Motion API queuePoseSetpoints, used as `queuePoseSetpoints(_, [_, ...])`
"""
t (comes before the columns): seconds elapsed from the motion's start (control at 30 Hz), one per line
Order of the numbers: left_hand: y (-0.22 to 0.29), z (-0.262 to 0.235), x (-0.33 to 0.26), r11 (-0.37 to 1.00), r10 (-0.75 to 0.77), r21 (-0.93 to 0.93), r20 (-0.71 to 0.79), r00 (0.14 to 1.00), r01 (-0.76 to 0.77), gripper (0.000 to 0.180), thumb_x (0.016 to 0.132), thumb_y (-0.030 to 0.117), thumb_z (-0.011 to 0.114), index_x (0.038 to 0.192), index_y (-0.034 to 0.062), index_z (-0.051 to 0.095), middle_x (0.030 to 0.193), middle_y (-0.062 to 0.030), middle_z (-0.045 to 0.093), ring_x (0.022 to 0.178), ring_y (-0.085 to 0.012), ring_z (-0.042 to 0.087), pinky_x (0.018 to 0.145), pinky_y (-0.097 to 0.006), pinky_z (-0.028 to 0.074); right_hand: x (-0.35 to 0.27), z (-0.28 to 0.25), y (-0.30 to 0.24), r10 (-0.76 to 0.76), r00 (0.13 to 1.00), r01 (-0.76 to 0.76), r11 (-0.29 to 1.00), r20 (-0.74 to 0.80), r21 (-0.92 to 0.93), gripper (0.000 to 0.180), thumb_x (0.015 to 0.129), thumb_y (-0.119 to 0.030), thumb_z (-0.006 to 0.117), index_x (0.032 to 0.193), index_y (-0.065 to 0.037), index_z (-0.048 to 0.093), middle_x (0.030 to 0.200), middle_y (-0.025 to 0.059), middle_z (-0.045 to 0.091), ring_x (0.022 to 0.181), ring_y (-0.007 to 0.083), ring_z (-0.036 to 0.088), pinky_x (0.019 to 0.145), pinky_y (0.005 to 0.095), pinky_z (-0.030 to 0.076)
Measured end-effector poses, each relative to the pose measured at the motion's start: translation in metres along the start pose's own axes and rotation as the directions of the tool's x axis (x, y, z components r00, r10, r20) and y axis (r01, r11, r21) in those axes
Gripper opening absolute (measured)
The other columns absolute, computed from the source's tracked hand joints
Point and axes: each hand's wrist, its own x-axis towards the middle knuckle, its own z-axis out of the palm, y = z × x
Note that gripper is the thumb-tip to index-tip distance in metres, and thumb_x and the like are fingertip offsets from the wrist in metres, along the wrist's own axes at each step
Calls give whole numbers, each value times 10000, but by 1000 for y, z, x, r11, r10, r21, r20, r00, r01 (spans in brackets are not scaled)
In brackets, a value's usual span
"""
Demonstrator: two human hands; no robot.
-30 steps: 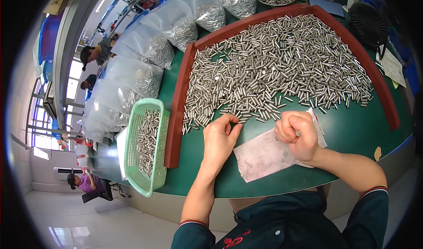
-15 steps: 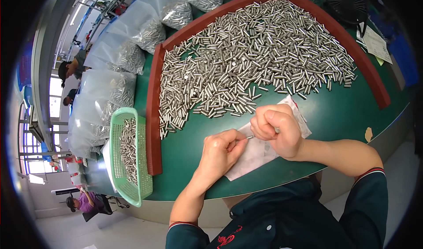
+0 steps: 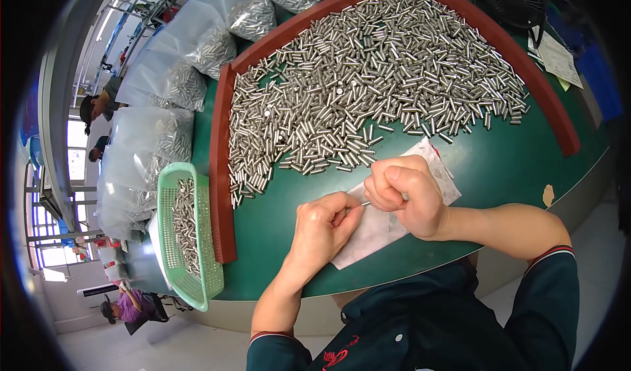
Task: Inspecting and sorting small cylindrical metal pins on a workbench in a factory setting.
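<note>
Fingers of both my left hand (image 3: 322, 226) and right hand (image 3: 402, 193) pinch one small steel pin (image 3: 365, 204) over the white paper (image 3: 381, 230); the pin heap (image 3: 368, 88) lies at twelve o'clock on the green surface (image 3: 499, 167). I judge I'm inspecting it; next calls for a steady grip.

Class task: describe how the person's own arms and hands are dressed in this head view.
Both hands, left hand and right hand, are bare, with no gloves. The forearms are uncovered. Dark teal short sleeves end in red-and-white striped cuffs.
</note>
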Motion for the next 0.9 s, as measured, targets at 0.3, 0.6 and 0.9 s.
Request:
queuePoseSetpoints(0.3, [2, -1, -1, 1000, 1, 12, 13, 1000, -1, 70, 675, 11, 630, 671, 1, 561, 502, -82, 453, 405, -169, 400, 407, -287, 342, -1, 3, 3, 4, 1000, -3, 998, 19, -59, 298, 779, -184, 352, 515, -56, 300, 499, -6, 315, 485, 76, 250, 448, 245, 230])
queuePoseSetpoints(0.6, [3, -3, 3, 997, 76, 33, 3, 997, -76, 71, 686, -8, 583, 652, -5, 521, 520, -134, 474, 433, -273, 457, 426, -332, 371, 1, 8, 4, -140, 986, 158, 954, 87, -254, 294, 784, -180, 370, 546, -14, 323, 498, 30, 304, 473, 100, 281, 433, 277, 260])
queuePoseSetpoints(0.9, [-25, -19, 7, -115, -151, -924, 380, 913, 365, 104, 810, 108, 554, 764, 68, 469, 672, -12, 400, 503, -39, 268, 463, -165, 246, -4, 5, 4, -22, 1000, 23, 998, 18, -55, 308, 802, -169, 336, 515, -70, 284, 470, -14, 272, 447, 76, 220, 433, 242, 193])
